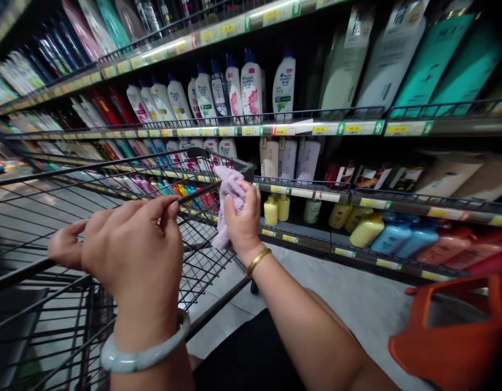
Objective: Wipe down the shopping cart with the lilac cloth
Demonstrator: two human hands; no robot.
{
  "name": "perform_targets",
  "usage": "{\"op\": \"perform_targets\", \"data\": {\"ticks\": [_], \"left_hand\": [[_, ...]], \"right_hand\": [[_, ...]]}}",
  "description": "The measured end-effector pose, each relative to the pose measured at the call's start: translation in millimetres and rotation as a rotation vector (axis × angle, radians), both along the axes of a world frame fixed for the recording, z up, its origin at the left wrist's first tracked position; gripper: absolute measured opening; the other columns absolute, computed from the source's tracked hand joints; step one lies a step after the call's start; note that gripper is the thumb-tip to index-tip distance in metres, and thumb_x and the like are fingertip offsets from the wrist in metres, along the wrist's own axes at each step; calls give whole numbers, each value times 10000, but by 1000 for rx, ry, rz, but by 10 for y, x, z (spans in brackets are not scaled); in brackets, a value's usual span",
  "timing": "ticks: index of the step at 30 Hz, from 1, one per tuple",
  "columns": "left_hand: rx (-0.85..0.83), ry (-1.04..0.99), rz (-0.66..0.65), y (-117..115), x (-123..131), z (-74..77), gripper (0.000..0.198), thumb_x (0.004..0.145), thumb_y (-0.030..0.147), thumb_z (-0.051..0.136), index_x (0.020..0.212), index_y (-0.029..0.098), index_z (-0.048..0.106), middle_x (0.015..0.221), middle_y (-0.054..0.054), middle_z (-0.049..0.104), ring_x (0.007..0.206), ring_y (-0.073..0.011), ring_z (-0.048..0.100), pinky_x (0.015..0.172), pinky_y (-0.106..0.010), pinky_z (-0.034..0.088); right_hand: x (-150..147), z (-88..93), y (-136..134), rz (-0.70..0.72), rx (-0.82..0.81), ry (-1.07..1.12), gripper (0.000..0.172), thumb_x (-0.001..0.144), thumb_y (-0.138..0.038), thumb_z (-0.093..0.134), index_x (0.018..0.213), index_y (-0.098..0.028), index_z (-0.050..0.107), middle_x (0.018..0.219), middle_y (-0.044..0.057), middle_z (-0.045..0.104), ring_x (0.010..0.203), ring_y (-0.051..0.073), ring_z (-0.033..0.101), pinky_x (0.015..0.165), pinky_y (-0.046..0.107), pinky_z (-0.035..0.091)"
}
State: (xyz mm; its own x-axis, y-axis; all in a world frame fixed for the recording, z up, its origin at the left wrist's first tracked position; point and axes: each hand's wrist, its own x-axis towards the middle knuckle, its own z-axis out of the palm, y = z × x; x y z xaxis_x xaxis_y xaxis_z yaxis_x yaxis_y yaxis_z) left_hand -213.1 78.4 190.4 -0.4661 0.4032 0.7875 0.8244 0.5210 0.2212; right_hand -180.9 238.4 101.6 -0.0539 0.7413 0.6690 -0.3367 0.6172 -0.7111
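My left hand (132, 239), with a pale bangle at the wrist, is closed over the dark top rail (23, 273) of a wire shopping cart (212, 271). In my right hand (246, 220) is a bunched lilac cloth (223, 225), pressed against the rail near the cart's black corner piece (243, 170). A gold bracelet (258, 262) circles the right wrist. My left fingers bend around the rail, and their undersides are hidden.
Long shelves (291, 130) of shampoo bottles (251, 89) and pump bottles run behind the cart. An orange plastic object with openings (413, 347) stands at lower right on the grey tiled floor (336, 288). My dark-clothed lap (246, 353) is below.
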Motion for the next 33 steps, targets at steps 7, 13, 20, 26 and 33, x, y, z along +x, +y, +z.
{"op": "perform_targets", "data": {"ticks": [7,13,20,26,33], "left_hand": [[-37,29,149,58,50,-20,388,1014,485,454,1043,291,788,1000,-91,750,1008,-322,586,968,-553,327],[-65,-10,121,22,79,-20,382,1011,449,446,1121,308,784,1063,-93,748,1082,-356,570,1003,-590,320],[1,-13,113,38,60,-52,319,999,446,474,1065,355,772,1001,-55,735,1071,-336,569,1030,-592,300],[14,7,117,40,12,-75,336,1009,463,464,1041,337,773,999,-52,734,1074,-332,574,1037,-583,296],[6,2,128,56,-18,-82,362,1012,493,452,1073,343,777,1013,-55,737,1092,-337,573,1042,-601,291]], "right_hand": [[-23,-16,-63,64,-272,70,383,929,-314,580,1295,-251,489,1362,114,552,1335,250,531,1236,517,386],[3,-30,-148,82,54,15,322,895,-276,630,1210,-274,561,1263,74,602,1245,222,590,1184,454,443],[-64,-251,24,-86,-65,89,399,893,-250,639,1275,-234,526,1242,102,628,1154,217,632,1071,468,529],[4,-220,-23,-38,159,-43,355,842,-198,668,1182,-252,580,1172,62,653,1124,200,634,1072,408,532],[-27,-292,-69,-76,64,-57,384,859,-238,656,1227,-233,545,1227,103,640,1155,227,622,1077,452,526]]}}
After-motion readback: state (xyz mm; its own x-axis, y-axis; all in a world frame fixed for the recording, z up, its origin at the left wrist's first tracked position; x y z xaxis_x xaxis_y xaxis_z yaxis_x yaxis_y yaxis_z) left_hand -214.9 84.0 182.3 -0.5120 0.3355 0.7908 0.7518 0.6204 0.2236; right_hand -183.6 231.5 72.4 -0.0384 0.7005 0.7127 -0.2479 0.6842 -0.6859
